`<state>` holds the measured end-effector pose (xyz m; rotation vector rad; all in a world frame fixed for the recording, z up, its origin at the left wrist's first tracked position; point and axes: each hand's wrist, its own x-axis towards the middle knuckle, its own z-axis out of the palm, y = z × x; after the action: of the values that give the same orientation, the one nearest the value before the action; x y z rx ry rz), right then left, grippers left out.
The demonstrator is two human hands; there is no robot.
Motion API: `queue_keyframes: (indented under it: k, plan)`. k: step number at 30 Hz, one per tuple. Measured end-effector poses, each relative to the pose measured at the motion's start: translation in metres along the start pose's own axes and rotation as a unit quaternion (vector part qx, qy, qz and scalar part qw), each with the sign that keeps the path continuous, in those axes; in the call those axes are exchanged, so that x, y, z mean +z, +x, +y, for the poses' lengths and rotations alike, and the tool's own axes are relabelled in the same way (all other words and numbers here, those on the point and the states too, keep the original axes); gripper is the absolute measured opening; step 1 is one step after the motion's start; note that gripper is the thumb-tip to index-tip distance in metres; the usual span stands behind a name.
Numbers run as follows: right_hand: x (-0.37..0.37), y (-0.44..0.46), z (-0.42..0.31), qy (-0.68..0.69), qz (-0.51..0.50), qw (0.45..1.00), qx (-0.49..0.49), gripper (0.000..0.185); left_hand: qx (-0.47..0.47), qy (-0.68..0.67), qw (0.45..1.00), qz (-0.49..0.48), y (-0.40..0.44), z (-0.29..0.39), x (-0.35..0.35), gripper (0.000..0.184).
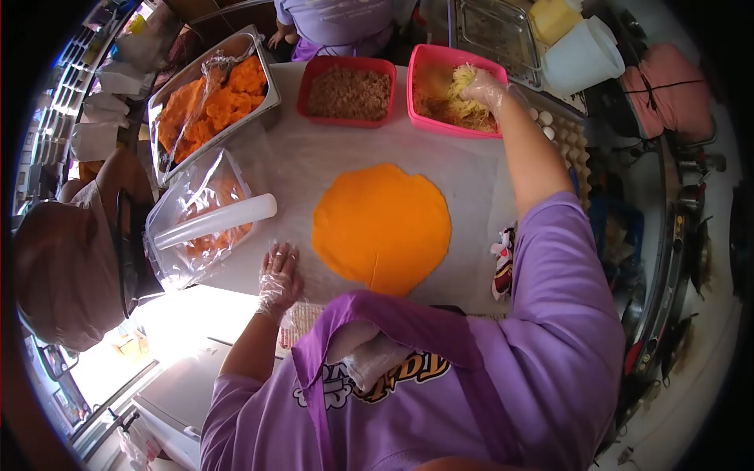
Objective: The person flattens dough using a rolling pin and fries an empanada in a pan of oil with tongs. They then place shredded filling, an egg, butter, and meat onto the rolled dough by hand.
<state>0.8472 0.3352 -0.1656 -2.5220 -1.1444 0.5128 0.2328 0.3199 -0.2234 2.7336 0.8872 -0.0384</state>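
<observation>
A flat round sheet of orange dough (382,228) lies on the work surface. My left hand (280,275), in a clear plastic glove, rests flat on the surface to the left of the dough, its fingers apart and nothing in it. In the pink tub (455,129) at the upper right, my gloved right hand (485,90) is closed on pale yellow shreds (463,78). More shredded filling lies below it in the tub. To the left of that tub stands a red tub (349,122) of crumbly brown filling (349,91).
A metal tray (271,102) of orange mash stands at the upper left. A white rolling pin (220,221) lies on a plastic bag at the left. Eggs (545,118) and an egg carton (577,149) are at the right. A person (336,23) is beyond the table.
</observation>
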Motion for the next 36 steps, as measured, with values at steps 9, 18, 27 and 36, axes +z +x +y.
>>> queue_keyframes:
  k: [9,18,27,36]
  plan:
    - [-0.067,-0.05,-0.046,0.176,-0.031,0.982,-0.061,0.057,-0.002,-0.013,1.0,0.008,0.0,0.0,-0.001,0.053]
    - [-0.063,-0.04,-0.041,0.169,-0.057,0.984,-0.025,0.053,0.001,-0.014,1.0,0.013,-0.001,0.0,-0.001,0.054]
    - [-0.076,-0.036,-0.066,-0.074,-0.035,0.984,-0.155,0.067,-0.004,-0.011,1.0,-0.004,0.0,-0.002,0.001,0.054]
    - [-0.085,-0.057,-0.079,0.155,-0.126,0.976,-0.085,0.068,-0.005,-0.017,1.0,0.004,0.001,0.0,-0.002,0.052]
